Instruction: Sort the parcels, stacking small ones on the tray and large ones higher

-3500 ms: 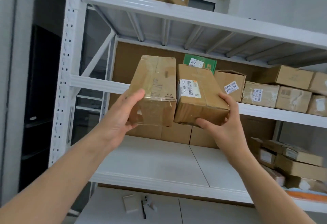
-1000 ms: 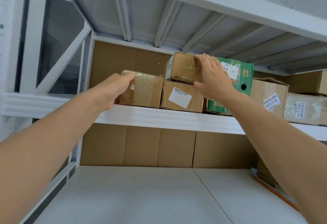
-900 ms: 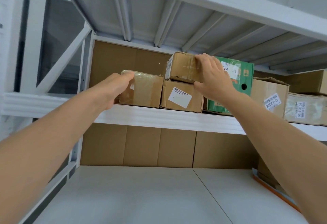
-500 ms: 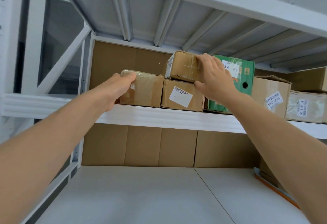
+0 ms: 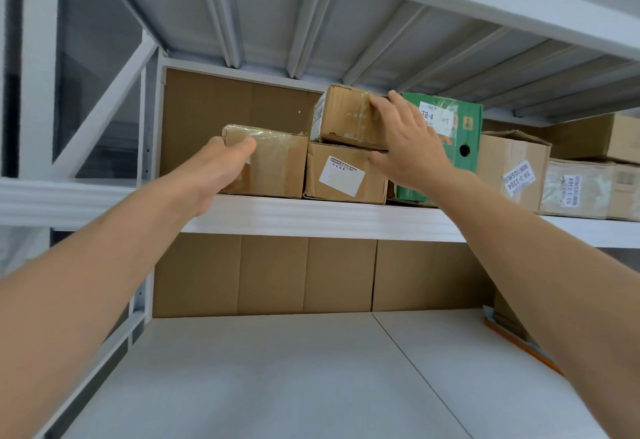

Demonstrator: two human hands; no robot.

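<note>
Shelving the large ones, the left hand (image 5: 225, 161) grips the taped box (image 5: 277, 165) while the right hand (image 5: 408, 147) presses flat on the top box (image 5: 346, 116) (apparently seating it); next, push both home.

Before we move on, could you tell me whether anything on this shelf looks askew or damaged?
The small box the right hand touches sits slightly skewed on the labelled box. The carton right of the green box has ragged open flaps.
</note>
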